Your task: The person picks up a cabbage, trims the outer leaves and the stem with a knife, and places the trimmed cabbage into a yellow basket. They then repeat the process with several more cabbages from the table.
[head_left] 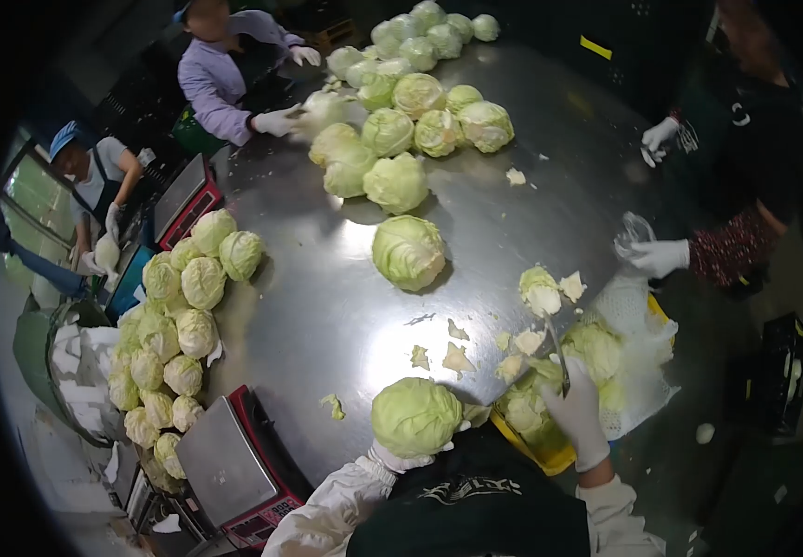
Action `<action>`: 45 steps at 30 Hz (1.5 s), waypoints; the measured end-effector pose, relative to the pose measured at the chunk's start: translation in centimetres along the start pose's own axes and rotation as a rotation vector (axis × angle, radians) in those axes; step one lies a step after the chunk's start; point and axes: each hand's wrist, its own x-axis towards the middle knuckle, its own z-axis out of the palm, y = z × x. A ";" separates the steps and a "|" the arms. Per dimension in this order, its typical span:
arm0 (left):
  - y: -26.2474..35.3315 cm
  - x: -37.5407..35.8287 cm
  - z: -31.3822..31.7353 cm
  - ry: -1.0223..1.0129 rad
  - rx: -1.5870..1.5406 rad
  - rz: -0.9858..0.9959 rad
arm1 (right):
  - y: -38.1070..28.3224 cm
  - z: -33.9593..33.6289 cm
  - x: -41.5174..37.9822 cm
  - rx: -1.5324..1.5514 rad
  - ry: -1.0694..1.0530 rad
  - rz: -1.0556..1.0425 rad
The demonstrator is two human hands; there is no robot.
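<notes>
A pale green cabbage (pixel 414 416) rests in my gloved left hand (pixel 394 459), which cups it from below against the table's near edge; most of its fingers are hidden under the cabbage. My gloved right hand (pixel 580 418) is closed round the handle of a knife (pixel 557 345), its blade pointing away over the table. Near the knife tip lies a small cut piece of cabbage (pixel 540 291). Trimmed scraps (pixel 458 358) lie on the metal in front of me. Below the right hand, a yellow crate (pixel 550 457) holds cabbage leaves (pixel 524 413).
A single cabbage (pixel 408 252) sits mid-table (pixel 299 316), with more cabbages (pixel 390 132) behind it and a heap (pixel 179 334) at left. Red scales (pixel 234 459) stand near left. Co-workers (pixel 225 74) stand at far left; another person's gloved hand (pixel 659 257) holds clear plastic at right.
</notes>
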 end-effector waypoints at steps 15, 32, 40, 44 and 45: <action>5.9 -2.5 -2.9 0.531 -1.678 -0.396 | -9.3 3.9 -0.2 0.361 -0.206 -0.697; -5.2 -39.8 -42.7 2.116 -1.055 0.087 | -8.4 9.0 -1.1 0.175 -0.220 0.054; -13.6 -49.3 -47.6 2.328 -0.799 0.229 | -6.9 11.0 -1.3 0.073 -0.160 0.048; -15.2 -49.7 -47.5 2.345 -0.837 -0.001 | -7.3 10.7 -1.1 0.061 -0.138 0.043; -15.4 -49.9 -47.3 2.343 -0.839 -0.001 | -7.9 10.4 -1.0 0.147 -0.154 0.149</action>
